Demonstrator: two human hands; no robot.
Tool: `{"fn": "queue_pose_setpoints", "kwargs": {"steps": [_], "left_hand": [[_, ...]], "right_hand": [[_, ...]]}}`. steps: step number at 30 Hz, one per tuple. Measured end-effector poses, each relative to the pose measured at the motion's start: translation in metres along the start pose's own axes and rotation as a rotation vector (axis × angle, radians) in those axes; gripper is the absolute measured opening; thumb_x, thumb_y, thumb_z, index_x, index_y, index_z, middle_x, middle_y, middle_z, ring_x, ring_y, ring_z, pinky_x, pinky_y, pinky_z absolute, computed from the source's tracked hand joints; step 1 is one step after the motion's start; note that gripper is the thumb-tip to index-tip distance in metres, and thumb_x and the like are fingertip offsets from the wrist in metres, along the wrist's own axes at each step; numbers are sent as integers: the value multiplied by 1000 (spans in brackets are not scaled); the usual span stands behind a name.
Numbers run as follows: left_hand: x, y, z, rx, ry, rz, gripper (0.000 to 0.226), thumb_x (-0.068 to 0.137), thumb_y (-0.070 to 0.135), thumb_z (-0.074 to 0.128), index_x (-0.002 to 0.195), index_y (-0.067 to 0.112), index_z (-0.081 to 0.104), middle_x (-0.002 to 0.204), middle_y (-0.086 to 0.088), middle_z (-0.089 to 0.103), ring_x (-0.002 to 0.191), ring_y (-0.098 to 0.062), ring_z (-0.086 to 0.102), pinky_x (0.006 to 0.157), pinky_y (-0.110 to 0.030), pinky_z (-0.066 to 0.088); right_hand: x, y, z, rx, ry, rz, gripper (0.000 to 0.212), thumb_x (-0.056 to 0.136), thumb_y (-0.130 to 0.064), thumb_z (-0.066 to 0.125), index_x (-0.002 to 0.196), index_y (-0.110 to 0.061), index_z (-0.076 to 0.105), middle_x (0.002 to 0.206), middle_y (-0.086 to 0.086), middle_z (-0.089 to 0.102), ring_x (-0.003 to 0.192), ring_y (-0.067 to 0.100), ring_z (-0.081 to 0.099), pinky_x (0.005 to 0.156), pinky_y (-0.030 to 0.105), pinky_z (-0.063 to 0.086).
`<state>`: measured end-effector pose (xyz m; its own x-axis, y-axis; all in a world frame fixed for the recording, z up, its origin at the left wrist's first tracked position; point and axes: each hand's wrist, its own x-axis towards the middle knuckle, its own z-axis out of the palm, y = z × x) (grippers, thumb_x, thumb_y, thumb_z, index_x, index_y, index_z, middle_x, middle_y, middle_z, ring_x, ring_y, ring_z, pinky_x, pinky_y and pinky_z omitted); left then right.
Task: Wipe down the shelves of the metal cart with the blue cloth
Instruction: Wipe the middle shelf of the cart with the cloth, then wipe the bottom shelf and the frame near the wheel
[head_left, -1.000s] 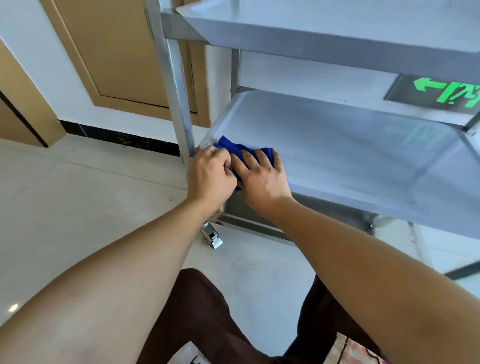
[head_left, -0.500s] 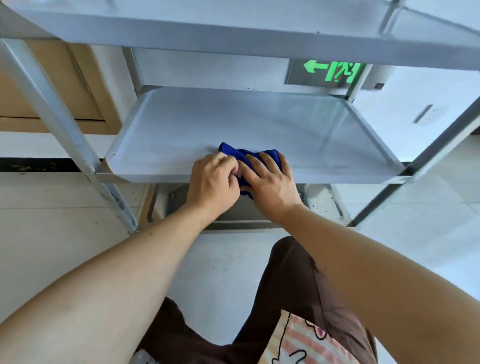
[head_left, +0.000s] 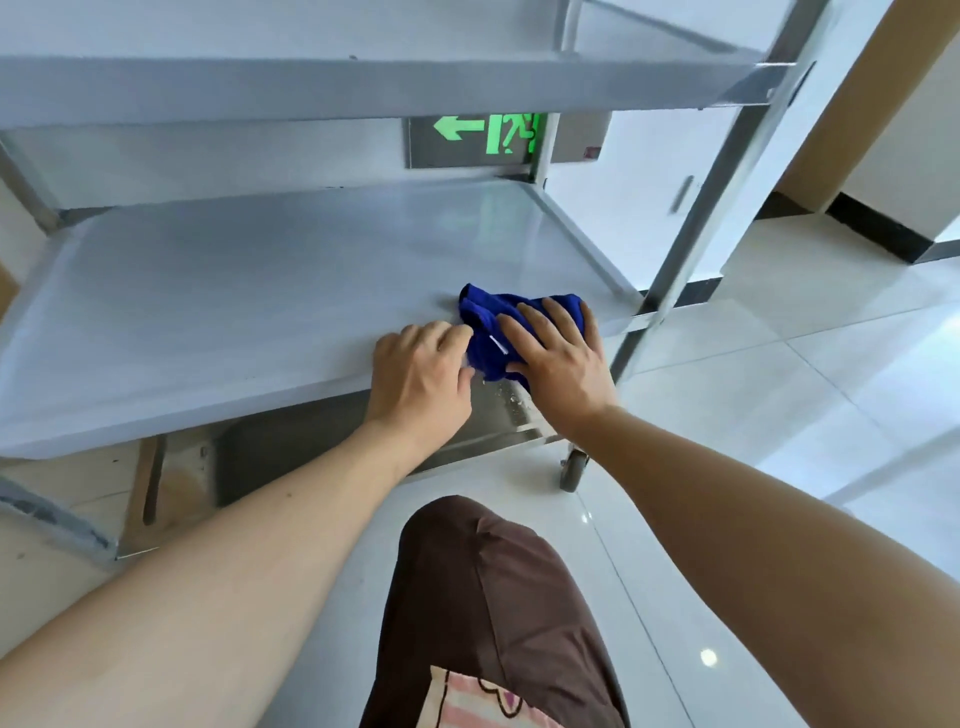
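- As the person crouches, the left hand (head_left: 421, 376) curls over the blue cloth (head_left: 506, 325)'s near-left edge, gripping it.
- The right hand (head_left: 563, 358) presses flat-fingered on the soft, bunched cloth; palm pressure should suit it better than pinching.
- The cloth lies at the middle shelf (head_left: 234, 306)'s front right corner.

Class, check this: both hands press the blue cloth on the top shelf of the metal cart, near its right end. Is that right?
Not quite. The head view shows the left hand and right hand on the blue cloth on the middle shelf, beneath the top shelf. It is near the right end.
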<state>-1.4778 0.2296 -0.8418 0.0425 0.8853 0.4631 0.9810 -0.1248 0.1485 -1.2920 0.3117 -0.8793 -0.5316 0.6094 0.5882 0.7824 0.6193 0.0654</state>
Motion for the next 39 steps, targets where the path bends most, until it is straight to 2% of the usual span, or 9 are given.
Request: {"fn": "queue_pose_setpoints", "kwargs": {"steps": [6, 11, 17, 22, 25, 28, 35, 37, 39], "left_hand": [[13, 41, 22, -55, 55, 143, 24, 78, 17, 64, 102, 15, 68, 103, -4, 67, 95, -30, 58, 83, -42, 43], [20, 63, 36, -63, 119, 141, 24, 77, 19, 66, 101, 15, 69, 112, -7, 65, 103, -31, 56, 92, -47, 41], [3, 63, 51, -140, 166, 258, 25, 82, 13, 63, 106, 13, 69, 118, -11, 63, 111, -34, 54, 105, -53, 35], [-27, 40, 74, -164, 66, 357, 29, 83, 8, 57, 110, 11, 69, 131, -15, 60, 124, -37, 51, 113, -55, 30], [-55, 25, 95, -133, -129, 247, 33, 82, 7, 60, 113, 11, 68, 132, -16, 59, 126, -39, 50, 111, -56, 31], [-79, 11, 119, -100, -275, 110, 33, 81, 8, 59, 113, 11, 68, 131, -16, 59, 126, -37, 48, 110, -56, 32], [-82, -8, 171, -18, -330, 27, 36, 87, 27, 53, 121, 17, 62, 137, -11, 53, 130, -32, 41, 110, -52, 29], [-72, -15, 188, -6, -336, -1, 41, 91, 37, 48, 127, 20, 56, 141, -10, 49, 133, -30, 37, 111, -50, 28], [-64, -22, 204, -23, -351, -44, 47, 93, 45, 43, 134, 21, 50, 147, -10, 44, 138, -30, 32, 113, -49, 26]], "right_hand": [[-25, 55, -3, -64, -106, 285, 62, 92, -25, 70, 147, -25, 40, 151, 5, 47, 146, 36, 30, 119, 60, 19], [-42, 71, -1, 58, -102, 403, 64, 99, -14, 61, 155, -24, 31, 163, 5, 31, 152, 36, 18, 119, 52, 28], [-55, 37, 3, 306, -76, 600, 64, 104, -17, 54, 159, -30, 24, 168, -2, 11, 155, 26, 11, 102, 45, 46], [-82, 25, 16, 198, -287, 559, 50, 105, -26, 50, 154, -22, 36, 165, 2, 26, 153, 28, 19, 92, 43, 50], [-105, 24, 37, 119, -442, 469, 42, 105, -26, 48, 146, -21, 41, 144, 3, 45, 137, 30, 38, 70, 38, 48], [-114, 25, 56, 144, -446, 485, 36, 104, -26, 50, 140, -20, 45, 129, 2, 52, 114, 29, 50, 65, 33, 37], [-85, 42, 97, 86, -386, 370, 39, 99, -36, 54, 135, -20, 51, 123, 3, 59, 113, 30, 51, 69, 36, 42], [-73, 40, 120, 91, -492, 321, 49, 99, -52, 41, 139, -25, 50, 133, 0, 59, 126, 27, 45, 89, 42, 44], [-76, 30, 148, 116, -688, 297, 57, 99, -62, 28, 149, -37, 40, 152, -6, 46, 141, 22, 30, 113, 46, 26]]}}
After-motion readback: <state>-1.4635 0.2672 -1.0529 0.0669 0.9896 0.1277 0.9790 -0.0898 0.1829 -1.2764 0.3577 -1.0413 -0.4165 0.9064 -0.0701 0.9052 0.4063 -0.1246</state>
